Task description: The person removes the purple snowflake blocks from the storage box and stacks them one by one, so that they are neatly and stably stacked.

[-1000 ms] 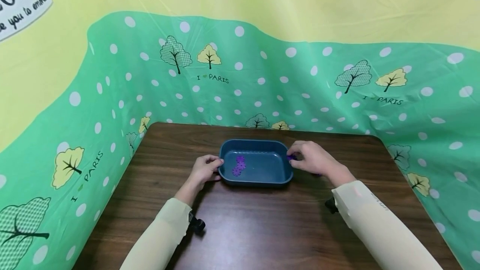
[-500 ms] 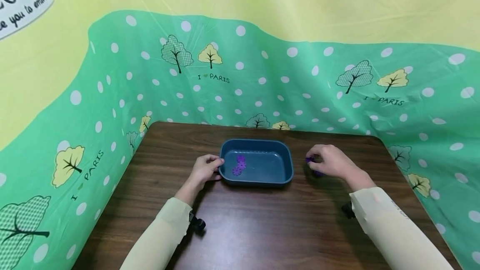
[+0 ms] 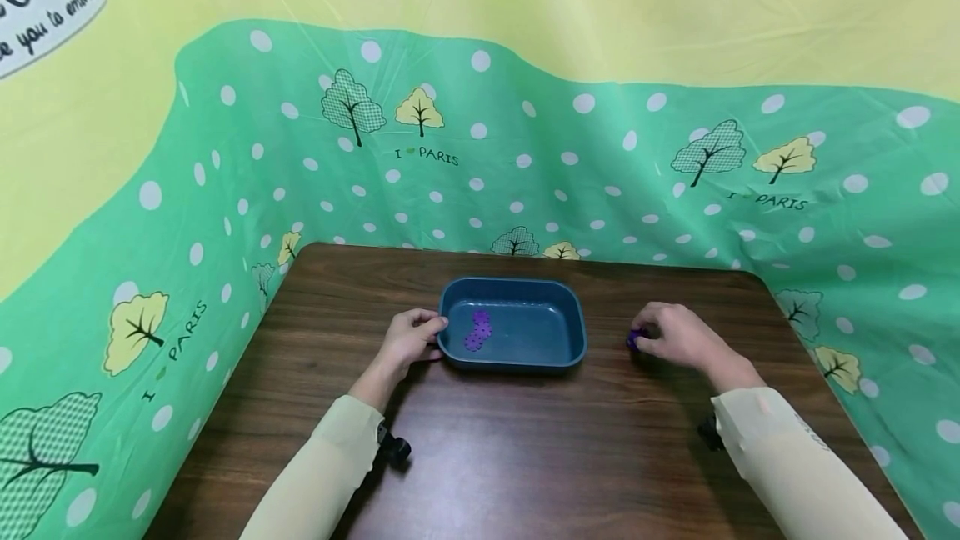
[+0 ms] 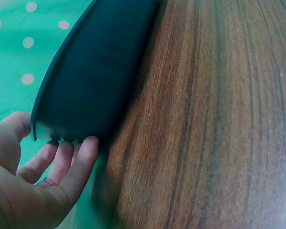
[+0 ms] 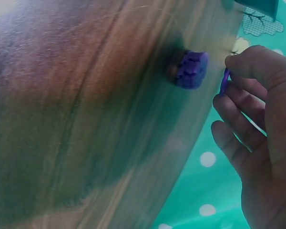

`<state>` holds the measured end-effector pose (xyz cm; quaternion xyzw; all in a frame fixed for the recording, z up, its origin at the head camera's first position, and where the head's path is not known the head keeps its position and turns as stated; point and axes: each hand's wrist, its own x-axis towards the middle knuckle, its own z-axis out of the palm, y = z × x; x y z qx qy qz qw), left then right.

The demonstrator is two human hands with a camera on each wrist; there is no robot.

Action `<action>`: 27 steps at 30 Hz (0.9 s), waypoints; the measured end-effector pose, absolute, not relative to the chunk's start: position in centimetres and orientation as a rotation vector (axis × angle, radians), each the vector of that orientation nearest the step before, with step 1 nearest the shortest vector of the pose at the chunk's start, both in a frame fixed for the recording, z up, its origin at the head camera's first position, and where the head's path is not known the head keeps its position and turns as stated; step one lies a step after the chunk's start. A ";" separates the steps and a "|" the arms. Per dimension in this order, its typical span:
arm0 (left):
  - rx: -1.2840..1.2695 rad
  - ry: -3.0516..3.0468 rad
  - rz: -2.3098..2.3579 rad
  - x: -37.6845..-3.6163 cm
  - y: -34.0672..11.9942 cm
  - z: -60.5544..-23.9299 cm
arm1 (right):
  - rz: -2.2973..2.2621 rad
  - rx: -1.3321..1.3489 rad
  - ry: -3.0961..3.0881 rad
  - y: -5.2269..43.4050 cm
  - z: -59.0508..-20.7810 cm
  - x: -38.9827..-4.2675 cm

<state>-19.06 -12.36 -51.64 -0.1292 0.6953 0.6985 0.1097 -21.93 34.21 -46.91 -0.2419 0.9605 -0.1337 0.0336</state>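
A blue rectangular tray [image 3: 536, 333] stands on the table, with several purple notched, flower-like discs [image 3: 482, 329] lying toward its left end. My left hand [image 3: 408, 338] holds the tray's left end, the thumb at the rim and the fingers against the outer wall, as the left wrist view [image 4: 69, 143] shows too. To the right of the tray is my right hand [image 3: 678, 338]. It pinches one thin purple disc [image 5: 224, 82], seen edge-on in the right wrist view, between thumb and fingers. Close beside it, a short stack of purple discs [image 5: 193, 70] sits on the table.
The brown wooden table [image 3: 517, 457] has rounded far corners. Behind it and along both sides hangs a green and yellow printed cloth [image 3: 525, 190]. A small black device [image 3: 393, 447] is worn at the left wrist.
My right hand has moved from the tray's right rim rightward and down to the stack, a purple disc showing at its fingertips throughout. My left hand and the tray have stayed put.
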 end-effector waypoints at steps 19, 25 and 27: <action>-0.395 2.044 2.035 -19.0 -12.5 -51.8 | -0.364 -0.763 2.963 34.4 -48.6 -22.0; -0.379 2.043 2.045 -19.0 -12.4 -51.6 | -0.361 -0.742 2.953 34.5 -48.6 -22.1; -0.381 2.039 2.048 -19.0 -12.4 -51.6 | -0.364 -0.741 2.950 34.5 -48.6 -22.0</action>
